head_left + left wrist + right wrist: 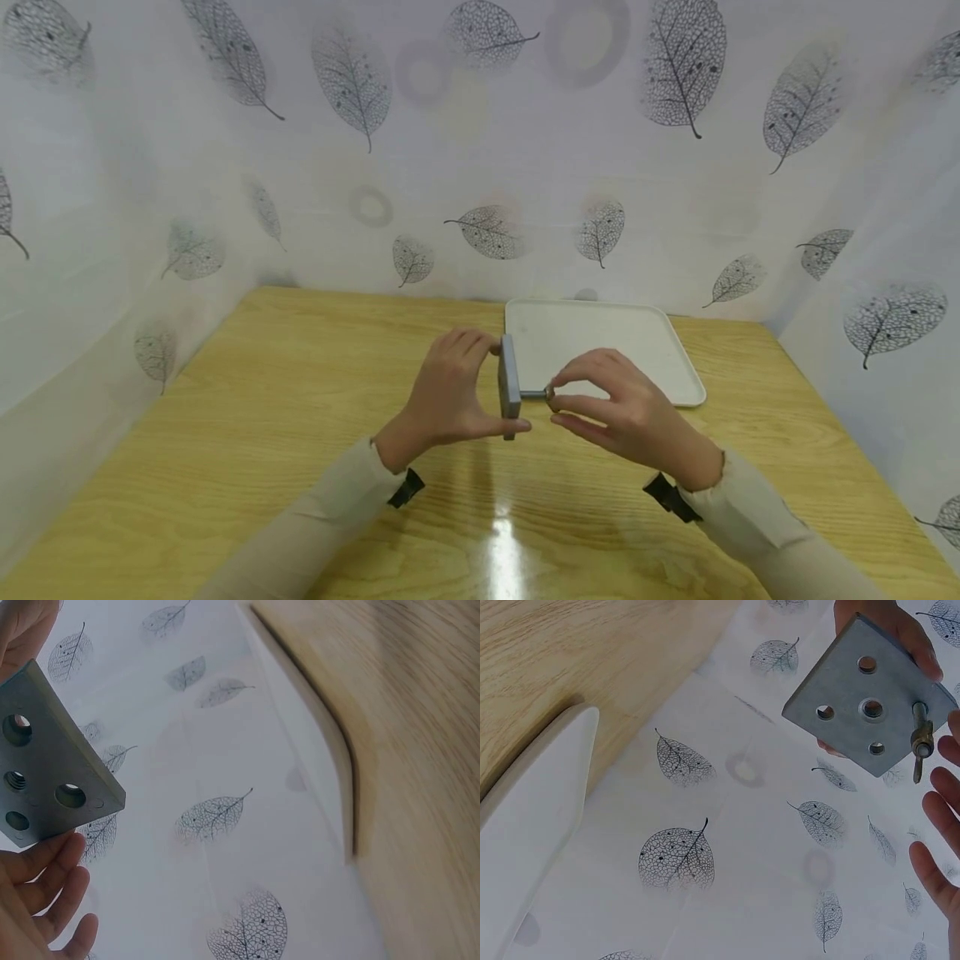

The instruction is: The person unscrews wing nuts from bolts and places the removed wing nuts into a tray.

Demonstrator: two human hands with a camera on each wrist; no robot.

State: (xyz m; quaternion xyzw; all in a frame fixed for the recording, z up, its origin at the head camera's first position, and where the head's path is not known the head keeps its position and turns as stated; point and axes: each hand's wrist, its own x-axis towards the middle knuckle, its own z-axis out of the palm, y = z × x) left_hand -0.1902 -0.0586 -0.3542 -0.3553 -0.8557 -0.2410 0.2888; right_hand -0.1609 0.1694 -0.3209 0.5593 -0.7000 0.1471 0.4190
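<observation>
The left hand [448, 392] grips a grey metal plate [509, 379] by opposite edges, thumb at the lower edge. In the left wrist view the plate [56, 761] shows several round holes. A metal rod [533, 394] stands out from its right face, with a brass-coloured piece [551, 397] at the end. Around that piece are the right hand's [630, 408] thumb and fingers, bent and spread. In the right wrist view the brass piece [922, 741] is fully visible, with a small gap to the right hand's fingertips [937, 778].
A white tray [678, 367] lies on the wooden table [300, 367] behind the hands, toward the back right. A pale cloth with leaf prints [300, 167] surrounds the table at the back and sides.
</observation>
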